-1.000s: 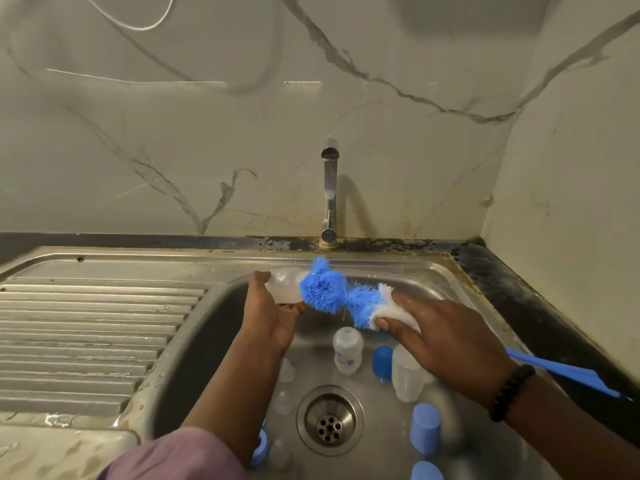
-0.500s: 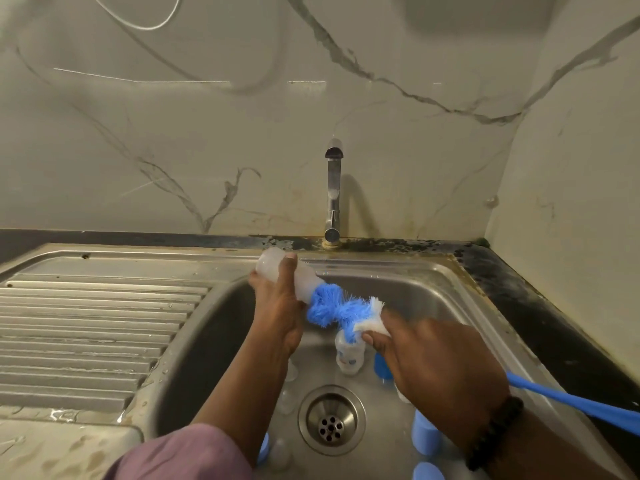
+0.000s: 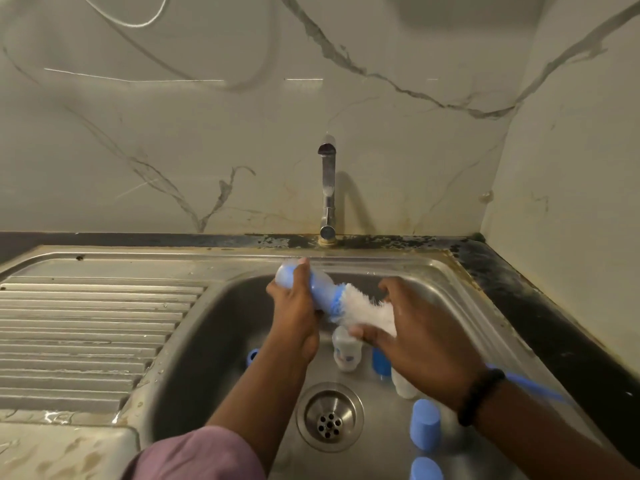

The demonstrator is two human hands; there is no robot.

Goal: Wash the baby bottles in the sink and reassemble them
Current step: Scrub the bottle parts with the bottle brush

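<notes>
Steel sink (image 3: 460,289): left hand (image 3: 294,317) grips bottle (image 3: 304,285), right hand (image 3: 422,344) grips brush (image 3: 363,310), bristles partly inside. Scrubbing underway; other bottle (image 3: 346,351) & caps (image 3: 424,427) near drain (image 3: 329,417) unassembled.

the bottle brush (image 3: 360,311) is now pushed deep into the bottle (image 3: 304,285), so its blue bristles, fully outside a second ago, are seen through the clear wall and only the white tuft is left outside. the bottle is now tilted base-up in the left hand (image 3: 294,313), and the right hand (image 3: 419,337) is brought closer to its mouth
</notes>
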